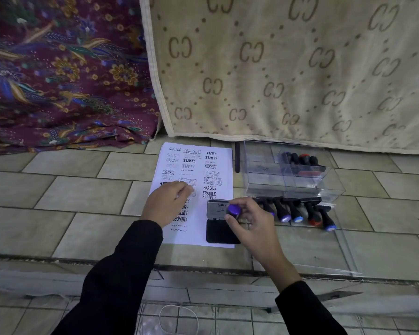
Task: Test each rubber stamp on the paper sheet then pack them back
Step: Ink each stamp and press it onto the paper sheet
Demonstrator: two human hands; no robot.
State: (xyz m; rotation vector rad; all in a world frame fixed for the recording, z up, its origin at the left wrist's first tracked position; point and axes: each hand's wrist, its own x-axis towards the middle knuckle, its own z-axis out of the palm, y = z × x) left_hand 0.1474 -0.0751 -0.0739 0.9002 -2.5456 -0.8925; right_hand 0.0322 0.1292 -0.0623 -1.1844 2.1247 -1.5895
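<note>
A white paper sheet [198, 180] covered with stamped words lies on the tiled floor. My left hand [166, 201] rests on its left side, fingers curled, pressing it down. My right hand [248, 222] grips a stamp with a purple-capped handle [235, 210] over the open ink pad [219, 222], whose lid stands up behind the black pad. Several black-handled stamps [300, 212] lie in a row to the right of the pad. A clear plastic box [293, 172] behind them holds several more stamps [302, 162].
A beige patterned rug [288, 68] and a maroon floral cloth [58, 68] hang just behind the paper. A black pen-like stick [237, 157] lies between paper and box. A clear lid [344, 250] lies at the right. A floor step edge [203, 267] runs across near me.
</note>
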